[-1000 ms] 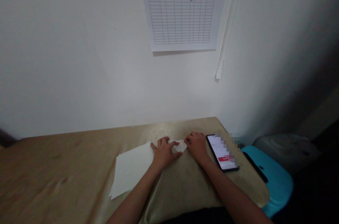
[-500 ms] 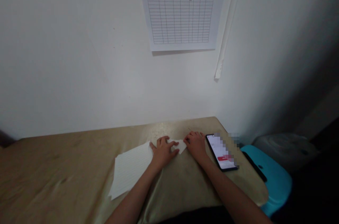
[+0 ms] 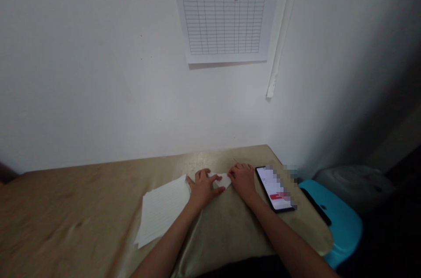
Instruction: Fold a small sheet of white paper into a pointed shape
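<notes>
A small folded piece of white paper (image 3: 223, 179) lies on the tan table (image 3: 82, 208) between my two hands. My left hand (image 3: 201, 188) rests on its left part with fingers spread and thumb stretched across it. My right hand (image 3: 241, 179) presses the paper's right end with curled fingertips. Just left of my left hand lies a stack of lined white sheets (image 3: 162, 210).
A phone (image 3: 274, 188) with a lit screen lies right of my right hand, near the table's right edge. A turquoise stool (image 3: 342, 225) with a dark pen-like object stands beyond that edge. A printed table sheet (image 3: 225, 19) hangs on the white wall.
Both hands have stayed on the small paper, with only slight shifts of the fingers. The visible bit of paper between them looks a little smaller.
</notes>
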The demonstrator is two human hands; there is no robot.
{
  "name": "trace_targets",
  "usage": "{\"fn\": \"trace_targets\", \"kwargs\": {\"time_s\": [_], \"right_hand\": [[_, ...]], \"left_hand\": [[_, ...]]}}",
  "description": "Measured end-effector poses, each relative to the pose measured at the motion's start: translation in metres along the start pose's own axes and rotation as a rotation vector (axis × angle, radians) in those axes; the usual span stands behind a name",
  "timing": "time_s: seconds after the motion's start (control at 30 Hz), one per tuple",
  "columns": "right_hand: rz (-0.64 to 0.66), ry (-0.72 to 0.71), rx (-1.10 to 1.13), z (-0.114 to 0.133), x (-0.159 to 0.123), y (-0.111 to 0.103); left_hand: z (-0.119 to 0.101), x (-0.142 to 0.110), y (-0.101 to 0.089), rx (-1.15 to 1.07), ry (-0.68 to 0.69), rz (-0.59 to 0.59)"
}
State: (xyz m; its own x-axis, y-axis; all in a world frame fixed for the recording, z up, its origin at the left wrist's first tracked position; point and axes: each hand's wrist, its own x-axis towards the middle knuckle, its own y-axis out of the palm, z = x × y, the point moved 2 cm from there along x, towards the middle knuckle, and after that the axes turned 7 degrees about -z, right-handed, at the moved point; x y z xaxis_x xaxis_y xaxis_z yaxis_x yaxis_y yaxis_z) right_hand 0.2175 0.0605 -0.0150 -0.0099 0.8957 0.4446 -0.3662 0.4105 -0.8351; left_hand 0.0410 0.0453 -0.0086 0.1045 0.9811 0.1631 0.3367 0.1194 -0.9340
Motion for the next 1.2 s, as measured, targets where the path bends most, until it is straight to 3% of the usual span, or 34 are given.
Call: {"fn": "trace_targets", "kwargs": {"time_s": [0.87, 1.2], "right_hand": [[-0.003, 0.004, -0.009, -0.003, -0.002, 0.007], [0.116, -0.044, 0.157, -0.014, -0.011, 0.002]], "left_hand": [[0.0, 0.003, -0.005, 0.02, 0.076, 0.065], [0.002, 0.004, -0.004, 0.046, 0.068, 0.098]]}}
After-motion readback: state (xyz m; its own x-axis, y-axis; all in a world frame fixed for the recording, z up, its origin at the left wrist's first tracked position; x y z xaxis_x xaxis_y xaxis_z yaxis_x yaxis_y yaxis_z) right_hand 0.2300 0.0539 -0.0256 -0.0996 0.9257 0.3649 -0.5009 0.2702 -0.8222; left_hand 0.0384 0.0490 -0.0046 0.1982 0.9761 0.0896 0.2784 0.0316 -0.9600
